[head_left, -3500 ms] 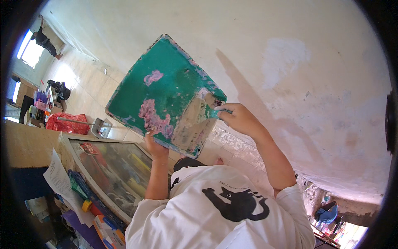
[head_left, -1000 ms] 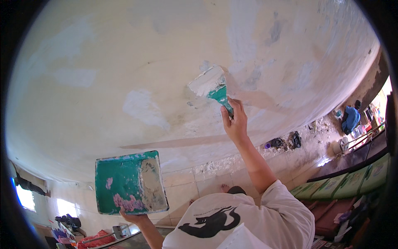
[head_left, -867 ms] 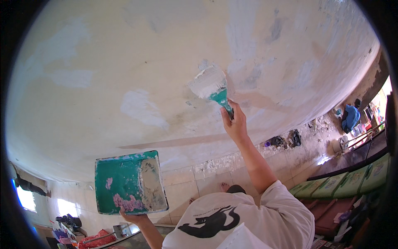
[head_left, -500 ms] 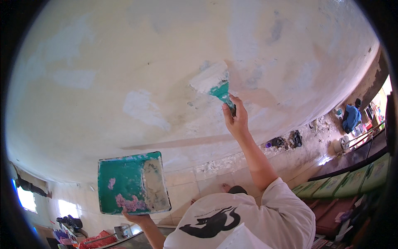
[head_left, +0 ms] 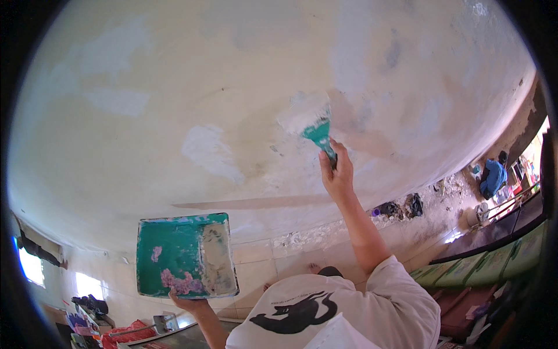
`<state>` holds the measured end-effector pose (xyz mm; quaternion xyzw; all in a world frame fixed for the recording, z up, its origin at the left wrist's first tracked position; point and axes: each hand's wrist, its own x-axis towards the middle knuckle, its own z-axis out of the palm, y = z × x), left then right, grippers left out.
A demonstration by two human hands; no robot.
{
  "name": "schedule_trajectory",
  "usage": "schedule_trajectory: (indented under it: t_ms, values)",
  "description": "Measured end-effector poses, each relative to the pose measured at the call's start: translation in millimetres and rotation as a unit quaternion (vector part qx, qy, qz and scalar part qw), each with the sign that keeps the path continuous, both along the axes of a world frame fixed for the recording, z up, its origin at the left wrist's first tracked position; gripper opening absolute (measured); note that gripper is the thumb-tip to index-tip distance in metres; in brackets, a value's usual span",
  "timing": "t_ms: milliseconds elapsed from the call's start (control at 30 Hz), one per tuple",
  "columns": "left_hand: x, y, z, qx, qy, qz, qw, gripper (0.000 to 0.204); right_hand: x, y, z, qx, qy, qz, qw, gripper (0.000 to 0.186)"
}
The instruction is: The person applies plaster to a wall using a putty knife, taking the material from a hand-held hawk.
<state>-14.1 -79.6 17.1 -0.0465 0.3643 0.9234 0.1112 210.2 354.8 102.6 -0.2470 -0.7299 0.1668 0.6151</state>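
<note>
My right hand (head_left: 339,170) is closed around the handle of a green putty knife (head_left: 318,134). The knife's wide blade lies against the wall (head_left: 261,70), at a pale patch of wet-looking filler (head_left: 302,113). The blade's edge is hard to tell from the filler. Down on the left, my left hand (head_left: 190,303) grips the near edge of a green tray (head_left: 174,238), its fingers mostly hidden underneath. Inside the tray, greyish-beige filler (head_left: 216,262) covers the right side, and a pinkish lump (head_left: 181,283) sits near the front.
Whitish dried patches (head_left: 209,151) mark the wall. Debris and a black plastic bag (head_left: 415,205) lie along its foot on the tiled floor. Another person in blue (head_left: 494,177) crouches at the far right. Green cushions (head_left: 471,264) line the right side; a red bag (head_left: 131,333) sits lower left.
The view has shifted slightly, so the wall appears farther right. The putty knife stays at the same patch with its blade angle a little different; less filler shows over the blade. The tray stays level.
</note>
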Motion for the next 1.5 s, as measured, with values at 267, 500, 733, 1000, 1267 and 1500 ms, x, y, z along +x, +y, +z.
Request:
schedule_trajectory:
  t_ms: [267, 500, 733, 1000, 1267, 1500]
  values:
    - [0.9, 2.8, 2.5, 0.018, 0.014, -0.014, 1.000, 0.072, 0.6, 4.4, -31.5, -0.068, -0.052, -0.027, 0.996, 0.032]
    - [3.7, 5.0, 5.8, 0.010, -0.021, 0.000, 1.000, 0.072, -7.4, -1.0, 4.9, -0.043, 0.004, -0.026, 0.999, 0.032]
    - [-0.6, 1.2, 3.8, 0.002, 0.020, -0.019, 1.000, 0.071, -23.2, 1.3, 1.8, -0.021, -0.015, -0.081, 0.996, 0.034]
    - [2.1, 6.0, 7.7, -0.010, -0.013, -0.005, 1.000, 0.076, -13.1, -10.0, -30.8, -0.099, 0.035, -0.039, 0.994, 0.037]
    - [-2.5, 3.2, 2.5, -0.006, 0.026, -0.012, 1.000, 0.075, -44.2, -16.3, 7.3, -0.135, 0.002, -0.021, 0.991, 0.037]
    - [1.2, 8.1, 10.2, -0.026, 0.009, 0.003, 1.000, 0.076, -35.5, -55.6, -101.4, -0.141, -0.051, -0.045, 0.988, 0.034]
